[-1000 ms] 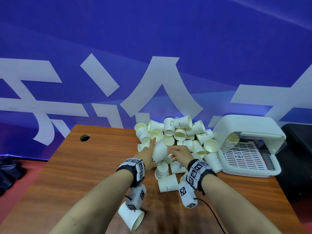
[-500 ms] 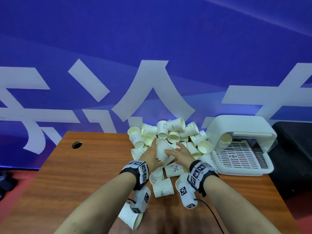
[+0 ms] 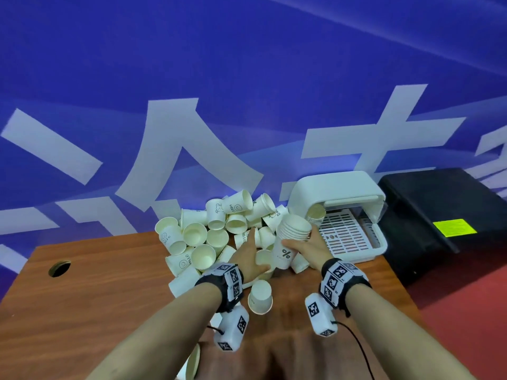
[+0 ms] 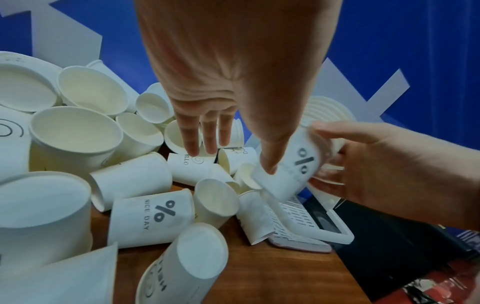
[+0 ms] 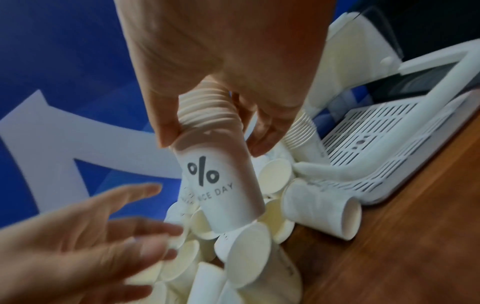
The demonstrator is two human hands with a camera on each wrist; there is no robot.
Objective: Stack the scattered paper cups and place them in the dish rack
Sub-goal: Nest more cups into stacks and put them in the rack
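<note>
Right hand point(image 3: 307, 246) gripped cup stack point(image 3: 290, 242) above loose cups point(image 3: 208, 239) on table point(image 3: 82, 297). Left hand point(image 3: 249, 256) fingers straight, empty. Dish rack point(image 3: 378, 242) held second stack point(image 3: 315, 215).

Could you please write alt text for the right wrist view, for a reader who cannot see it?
A right hand grips a stack of nested white paper cups, the outer one printed "% NICE DAY", above a pile of loose cups. The left hand reaches in, open and blurred, and a white dish rack sits behind on the wooden table.
</note>
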